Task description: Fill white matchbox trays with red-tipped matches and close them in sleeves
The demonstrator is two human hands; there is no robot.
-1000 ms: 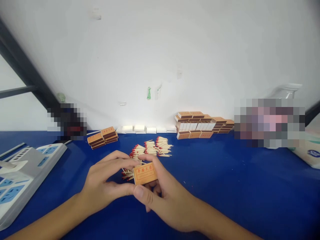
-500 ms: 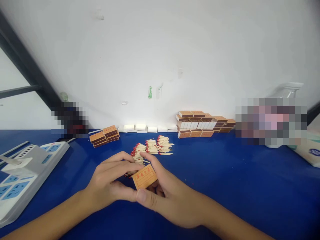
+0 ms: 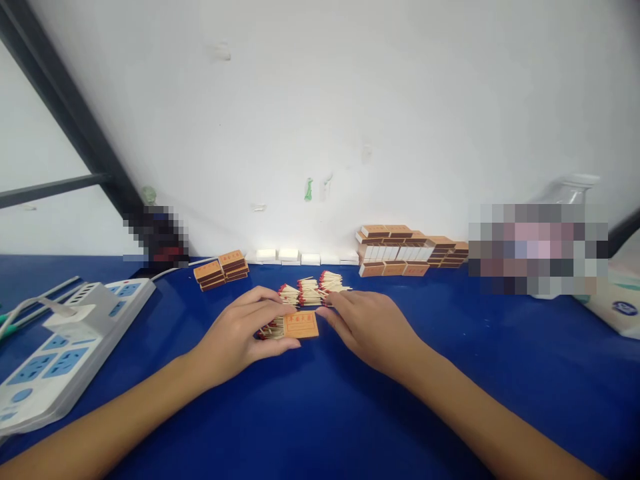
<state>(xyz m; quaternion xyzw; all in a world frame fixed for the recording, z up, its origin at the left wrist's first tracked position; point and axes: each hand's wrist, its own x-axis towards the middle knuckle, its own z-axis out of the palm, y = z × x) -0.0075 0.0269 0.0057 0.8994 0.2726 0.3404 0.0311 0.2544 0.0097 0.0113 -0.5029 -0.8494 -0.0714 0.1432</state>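
An orange matchbox (image 3: 301, 325) with red print lies face up low over the blue tabletop. My left hand (image 3: 250, 323) is closed around its left part, thumb along the near edge and fingers along the far edge. Between that thumb and those fingers, red-tipped matches (image 3: 273, 328) show beside the box; whether they lie in its tray or on the table I cannot tell. Just right of the box, my right hand (image 3: 373, 327) reaches to the loose match piles (image 3: 310, 292). Its thumb and forefinger are slightly apart, with nothing visibly held; the other fingertips are partly hidden.
Stacked matchboxes (image 3: 223, 270) stand back left, and a larger stack (image 3: 395, 250) leans toward the wall at back right. White trays (image 3: 310, 259) line the wall between them. A power strip (image 3: 65, 353) lies at left, a white packet (image 3: 620, 300) at far right.
The matchbox has gone from between both hands, tilted, to lying flatter in my left hand. My right hand has let go of it and moved up and right toward the matches. The view shifted slightly.
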